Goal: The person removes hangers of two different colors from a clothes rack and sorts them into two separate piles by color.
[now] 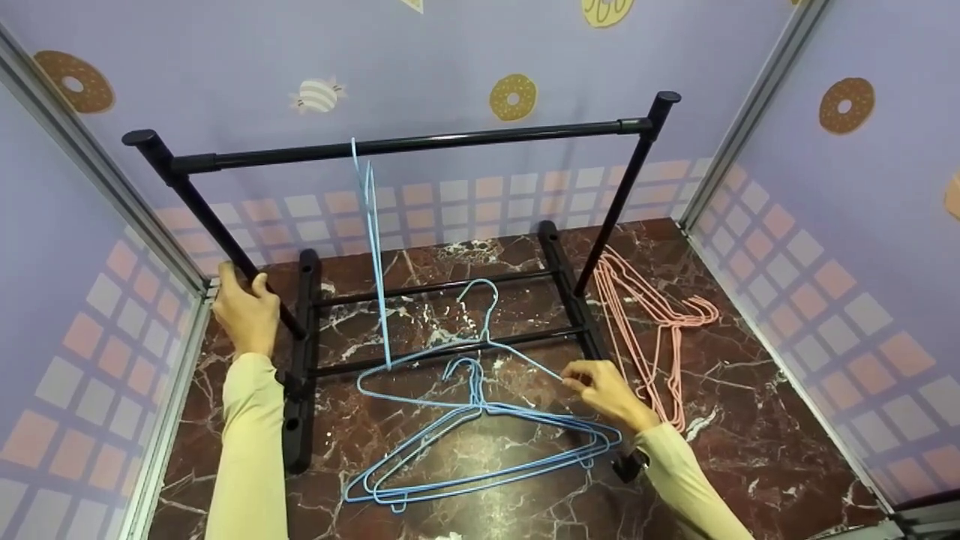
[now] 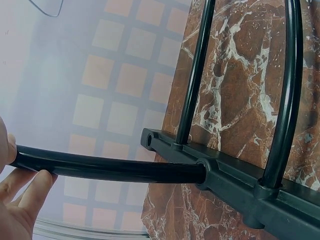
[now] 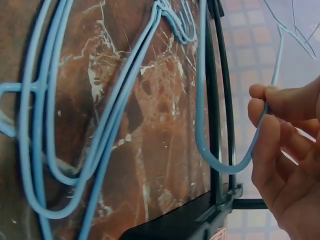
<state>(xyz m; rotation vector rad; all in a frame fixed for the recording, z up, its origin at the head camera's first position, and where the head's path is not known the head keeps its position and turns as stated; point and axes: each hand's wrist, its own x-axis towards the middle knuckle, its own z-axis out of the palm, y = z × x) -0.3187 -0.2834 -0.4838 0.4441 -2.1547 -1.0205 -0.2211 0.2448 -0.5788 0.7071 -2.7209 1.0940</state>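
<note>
Head view shows the left hand (image 1: 246, 311) gripping the black rack post (image 1: 217, 232) at frame left, the right hand (image 1: 604, 390) pinching a blue wire hanger (image 1: 480, 341) at centre: light, springy, best held by its shoulder.

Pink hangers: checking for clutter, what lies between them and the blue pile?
In the head view, between pink hangers and blue pile: right hand, rack foot.

a small booth with doughnut walls

lilac walls (image 1: 225, 67) printed with doughnuts (image 1: 513, 97) and sweets, with a band of pink and white squares lower down. metal corner posts (image 1: 757, 97). dark red marble floor (image 1: 750, 390), veined white. even light.
</note>
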